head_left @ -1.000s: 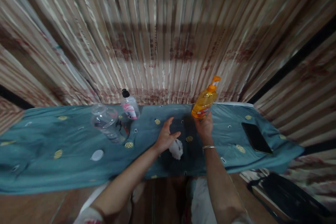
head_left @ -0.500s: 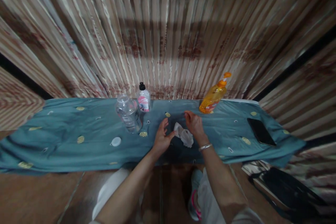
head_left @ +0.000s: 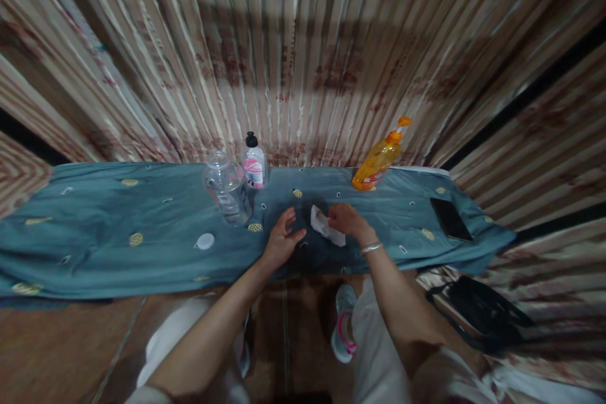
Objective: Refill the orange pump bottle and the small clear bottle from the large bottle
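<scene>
A crumpled white tissue [head_left: 326, 229] is in front of me, above or on the teal cloth. My right hand [head_left: 349, 221], with a bangle at its wrist, is closed against the tissue's right side and grips it, though its fingertips are partly hidden. To the left of the tissue is my left hand [head_left: 284, 240], holding nothing, its fingers apart and curved. Beyond it on the left stands a clear plastic bottle [head_left: 228, 192] without a cap. A white round cap [head_left: 206, 241] lies on the cloth in front of that bottle.
A black-capped bottle with a pink label [head_left: 254, 167] stands behind the clear one. To the right are an orange pump bottle [head_left: 377, 164] and a black phone [head_left: 451, 219]. The teal cloth [head_left: 165, 252] covers the table, against a curtain. A dark bag [head_left: 483, 309] sits at lower right.
My left hand has come away from the tissue towards the left. My right hand is now on the tissue, which looks more folded. The whole view has shifted slightly.
</scene>
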A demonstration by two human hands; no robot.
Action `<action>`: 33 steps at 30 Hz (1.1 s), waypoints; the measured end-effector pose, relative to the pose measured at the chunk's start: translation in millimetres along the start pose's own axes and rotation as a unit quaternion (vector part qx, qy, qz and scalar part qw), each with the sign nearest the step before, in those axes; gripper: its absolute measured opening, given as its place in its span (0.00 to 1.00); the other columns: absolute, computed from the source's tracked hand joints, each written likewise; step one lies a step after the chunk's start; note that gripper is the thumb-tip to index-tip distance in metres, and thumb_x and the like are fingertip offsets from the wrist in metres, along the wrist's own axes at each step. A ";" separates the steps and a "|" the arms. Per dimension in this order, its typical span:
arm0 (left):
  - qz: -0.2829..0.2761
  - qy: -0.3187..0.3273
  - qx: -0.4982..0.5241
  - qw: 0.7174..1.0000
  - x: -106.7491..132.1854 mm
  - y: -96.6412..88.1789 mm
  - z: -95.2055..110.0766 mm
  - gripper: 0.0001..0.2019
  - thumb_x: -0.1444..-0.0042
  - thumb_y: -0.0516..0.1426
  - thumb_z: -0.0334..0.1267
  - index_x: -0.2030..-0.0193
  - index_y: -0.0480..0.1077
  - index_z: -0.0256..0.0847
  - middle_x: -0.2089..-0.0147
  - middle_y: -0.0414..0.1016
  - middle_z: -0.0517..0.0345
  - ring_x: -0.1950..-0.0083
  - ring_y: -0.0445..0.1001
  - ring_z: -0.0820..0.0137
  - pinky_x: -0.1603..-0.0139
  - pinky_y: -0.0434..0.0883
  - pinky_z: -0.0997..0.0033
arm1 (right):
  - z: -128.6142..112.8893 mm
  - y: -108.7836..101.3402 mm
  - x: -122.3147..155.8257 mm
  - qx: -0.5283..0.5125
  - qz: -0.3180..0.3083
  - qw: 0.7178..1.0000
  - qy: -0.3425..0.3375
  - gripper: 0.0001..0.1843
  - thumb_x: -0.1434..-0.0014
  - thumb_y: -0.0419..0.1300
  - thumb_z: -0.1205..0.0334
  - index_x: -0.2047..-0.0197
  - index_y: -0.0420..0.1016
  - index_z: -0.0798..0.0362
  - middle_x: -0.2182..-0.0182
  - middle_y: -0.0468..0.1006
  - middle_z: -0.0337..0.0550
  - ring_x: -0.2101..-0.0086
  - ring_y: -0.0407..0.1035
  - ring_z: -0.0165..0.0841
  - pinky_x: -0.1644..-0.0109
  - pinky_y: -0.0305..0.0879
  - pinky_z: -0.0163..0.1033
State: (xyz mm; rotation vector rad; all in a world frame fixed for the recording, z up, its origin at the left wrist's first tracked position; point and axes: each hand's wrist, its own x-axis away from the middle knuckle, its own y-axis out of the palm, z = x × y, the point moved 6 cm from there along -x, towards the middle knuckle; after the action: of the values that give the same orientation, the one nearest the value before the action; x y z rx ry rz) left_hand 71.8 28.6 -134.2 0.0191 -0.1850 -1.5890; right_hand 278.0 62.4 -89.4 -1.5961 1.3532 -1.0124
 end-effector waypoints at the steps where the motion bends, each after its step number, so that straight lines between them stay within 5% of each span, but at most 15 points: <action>1: 0.002 -0.012 0.007 1.000 -0.6 0.9 -4.4 0.30 0.55 0.70 0.27 0.43 0.74 0.42 0.39 0.77 0.42 0.35 0.75 0.51 0.32 0.68 0.44 | -2.0 -4.5 0.2 -0.015 0.002 1.000 -0.011 0.08 0.45 0.64 0.74 0.70 0.82 0.52 0.67 0.86 0.47 0.62 0.80 0.40 0.56 0.69 0.38; 7: 0.021 -0.062 0.049 0.997 -7.5 8.1 -25.6 0.31 0.48 0.69 0.33 0.37 0.69 0.40 0.37 0.75 0.37 0.39 0.78 0.52 0.35 0.71 0.47 | -12.3 -30.6 3.2 -0.168 0.031 0.981 -0.090 0.08 0.40 0.63 0.63 0.60 0.84 0.52 0.64 0.88 0.41 0.64 0.79 0.35 0.59 0.72 0.37; 12: 0.025 -0.056 0.074 0.995 -14.3 11.7 -27.2 0.34 0.52 0.71 0.33 0.37 0.70 0.43 0.43 0.79 0.46 0.40 0.78 0.55 0.37 0.73 0.52 | -4.8 -31.7 3.6 -0.463 0.038 0.882 -0.081 0.18 0.47 0.69 0.45 0.62 0.83 0.52 0.60 0.88 0.45 0.64 0.80 0.36 0.59 0.77 0.39; 13: 0.021 -0.057 0.075 0.995 -15.4 11.8 -26.9 0.32 0.52 0.71 0.34 0.39 0.71 0.43 0.47 0.80 0.48 0.42 0.80 0.55 0.39 0.74 0.51 | 0.1 -30.6 2.0 -0.468 0.050 0.880 -0.061 0.18 0.46 0.69 0.45 0.62 0.83 0.52 0.59 0.88 0.46 0.63 0.81 0.36 0.58 0.77 0.40; 16: 0.027 -0.061 0.072 0.995 -18.4 8.9 -26.0 0.30 0.51 0.71 0.36 0.41 0.71 0.43 0.51 0.81 0.49 0.47 0.81 0.54 0.43 0.77 0.48 | 19.7 -31.5 -4.0 -0.364 0.122 0.923 0.009 0.13 0.41 0.65 0.51 0.63 0.81 0.53 0.62 0.88 0.48 0.63 0.82 0.38 0.58 0.78 0.42; 23: 0.068 -0.024 0.043 0.996 -19.7 -4.2 -14.9 0.39 0.48 0.70 0.33 0.30 0.63 0.48 0.28 0.66 0.42 0.26 0.65 0.53 0.29 0.65 0.51 | 35.7 -36.6 -8.0 -0.219 0.207 0.953 0.038 0.11 0.42 0.64 0.61 0.56 0.82 0.52 0.63 0.87 0.46 0.60 0.81 0.40 0.51 0.75 0.44; 30: 0.059 -0.014 0.060 0.996 -12.8 -12.9 2.2 0.32 0.39 0.65 0.44 0.29 0.64 0.46 0.27 0.67 0.40 0.26 0.66 0.53 0.30 0.66 0.51 | -36.7 -17.9 -27.2 -0.161 0.183 0.969 -0.050 0.12 0.35 0.60 0.59 0.68 0.82 0.50 0.69 0.86 0.44 0.63 0.81 0.38 0.53 0.74 0.39; 33: 0.064 -0.011 0.071 0.995 -13.2 -18.8 7.3 0.34 0.39 0.66 0.45 0.29 0.63 0.46 0.26 0.66 0.39 0.26 0.66 0.52 0.29 0.66 0.51 | -78.8 -17.4 -55.8 -0.153 0.186 0.967 -0.081 0.13 0.36 0.62 0.64 0.50 0.82 0.52 0.48 0.85 0.50 0.47 0.79 0.41 0.40 0.71 0.43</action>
State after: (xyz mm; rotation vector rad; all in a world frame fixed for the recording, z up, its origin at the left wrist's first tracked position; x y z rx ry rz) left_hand 52.6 42.7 -130.8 0.0994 -0.3111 -1.4468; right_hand 204.9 113.9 -49.0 -1.5233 1.6721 -0.4541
